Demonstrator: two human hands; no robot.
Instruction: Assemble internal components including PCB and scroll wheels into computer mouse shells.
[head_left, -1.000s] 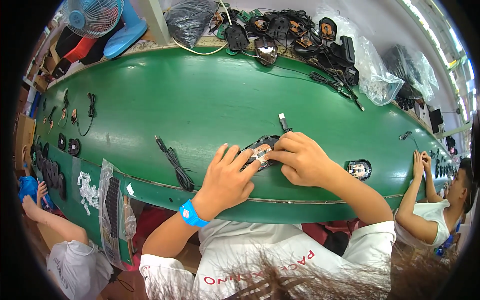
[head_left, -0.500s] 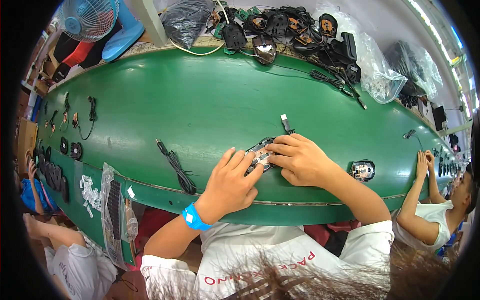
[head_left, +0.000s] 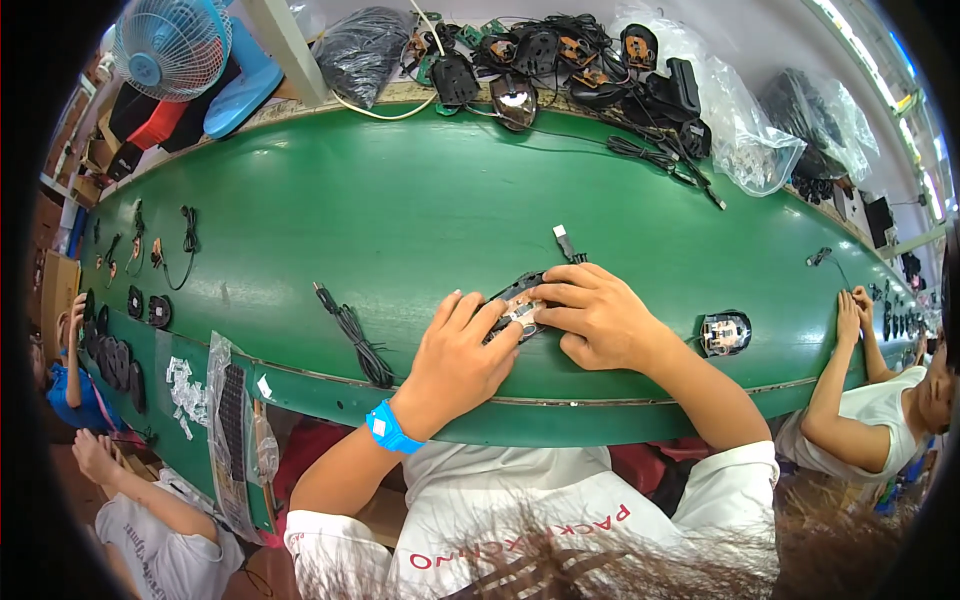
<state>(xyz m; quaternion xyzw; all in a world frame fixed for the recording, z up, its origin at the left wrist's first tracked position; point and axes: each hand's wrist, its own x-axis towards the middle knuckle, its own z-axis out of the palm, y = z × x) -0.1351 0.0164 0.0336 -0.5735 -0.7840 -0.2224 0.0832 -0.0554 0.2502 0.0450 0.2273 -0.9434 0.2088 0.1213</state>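
Note:
An opened computer mouse, with a black shell and pale inner parts, lies on the green work surface in front of me. My left hand, below a blue wristband, presses its fingertips on the near left of the mouse. From the right, my right hand grips the mouse's right side with bent fingers. My fingers cover much of its inside. Just beyond my right hand, a USB plug sticks out with black cable. Another open mouse base lies to the right.
A coiled black cable lies left of my hands. Black mouse shells and small clear parts are at the left. Mouse parts and cables pile up along the back, beside plastic bags. Co-workers sit on both sides.
The view has shifted slightly. Both my hands stay on the mouse, their fingers moving only a little. At the lower left, a co-worker's hand has come up.

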